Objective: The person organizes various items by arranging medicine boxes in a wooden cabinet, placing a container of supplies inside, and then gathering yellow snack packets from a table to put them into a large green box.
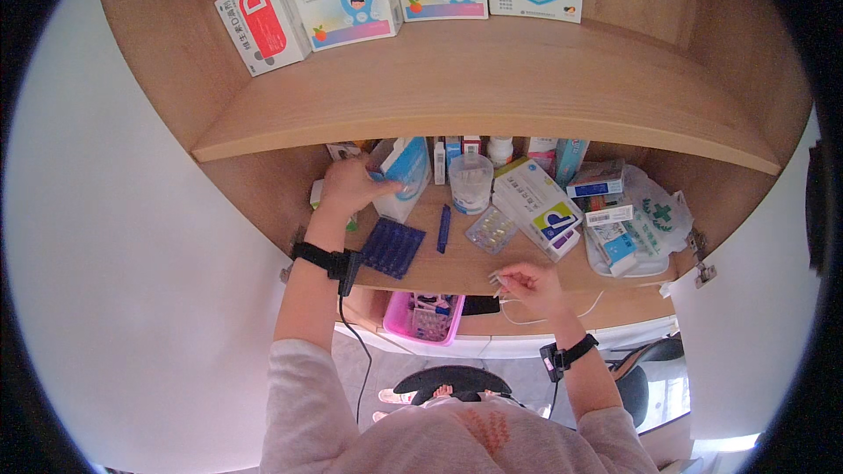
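Observation:
My left hand (351, 185) grips a blue-and-white medicine box (407, 178) at its left side, thumb across the front and the other fingers mostly hidden. Below that box lies a dark blue pack of ampoules or vials (393, 247), with a single dark blue strip (444, 229) to its right. My right hand (532, 284) is at the shelf's front edge, pinching a small pale, shiny piece (496, 278) too small to identify. Just beyond it rest a blister pack of capsules (491, 230) and a white, green and blue medicine box (539, 201).
A clear plastic cup (471, 184) stands mid-shelf before several upright boxes and a white bottle (500, 150). At right, a plastic bag (658, 210) and small boxes crowd a white tray (633, 270). The upper shelf (487, 79) overhangs. Below sits a pink basket (453, 332).

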`<state>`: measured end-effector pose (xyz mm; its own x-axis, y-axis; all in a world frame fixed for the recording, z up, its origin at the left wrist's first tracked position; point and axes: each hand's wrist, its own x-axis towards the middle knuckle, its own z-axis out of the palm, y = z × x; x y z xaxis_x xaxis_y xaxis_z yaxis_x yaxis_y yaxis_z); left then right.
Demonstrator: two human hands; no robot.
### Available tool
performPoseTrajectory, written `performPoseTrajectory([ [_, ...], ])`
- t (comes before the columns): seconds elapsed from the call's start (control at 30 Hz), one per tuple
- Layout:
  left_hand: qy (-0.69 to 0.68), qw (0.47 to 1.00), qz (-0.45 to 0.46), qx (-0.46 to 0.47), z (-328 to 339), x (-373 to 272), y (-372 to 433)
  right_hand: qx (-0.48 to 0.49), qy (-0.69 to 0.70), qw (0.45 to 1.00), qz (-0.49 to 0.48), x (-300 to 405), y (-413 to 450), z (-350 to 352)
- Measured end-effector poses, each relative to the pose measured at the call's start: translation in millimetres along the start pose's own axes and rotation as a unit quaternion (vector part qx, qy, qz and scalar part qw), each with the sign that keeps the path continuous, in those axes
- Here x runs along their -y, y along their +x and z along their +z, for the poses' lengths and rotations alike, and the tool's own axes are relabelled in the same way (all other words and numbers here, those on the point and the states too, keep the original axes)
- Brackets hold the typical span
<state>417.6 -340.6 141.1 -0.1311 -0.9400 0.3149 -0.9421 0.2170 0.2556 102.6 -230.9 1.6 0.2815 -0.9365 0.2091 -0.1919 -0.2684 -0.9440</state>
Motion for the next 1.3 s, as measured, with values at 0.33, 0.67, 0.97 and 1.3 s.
performPoseTrajectory([
  [0.33,0.0,0.999,-0.029,0.039,8,12,15,0.002,0.001,1.0,0.013,-14,1,2],
  [0.67,0.071,0.997,0.019,-0.023,37,24,38,0.004,0.014,1.0,0.008,-8,1,1],
  [0.97,0.135,0.976,-0.172,0.007,28,-38,30,0.008,-0.022,1.0,0.006,-13,3,-3],
  [1.3,0.038,0.995,-0.034,-0.085,65,8,39,0.008,0.008,1.0,-0.004,-13,5,1],
])
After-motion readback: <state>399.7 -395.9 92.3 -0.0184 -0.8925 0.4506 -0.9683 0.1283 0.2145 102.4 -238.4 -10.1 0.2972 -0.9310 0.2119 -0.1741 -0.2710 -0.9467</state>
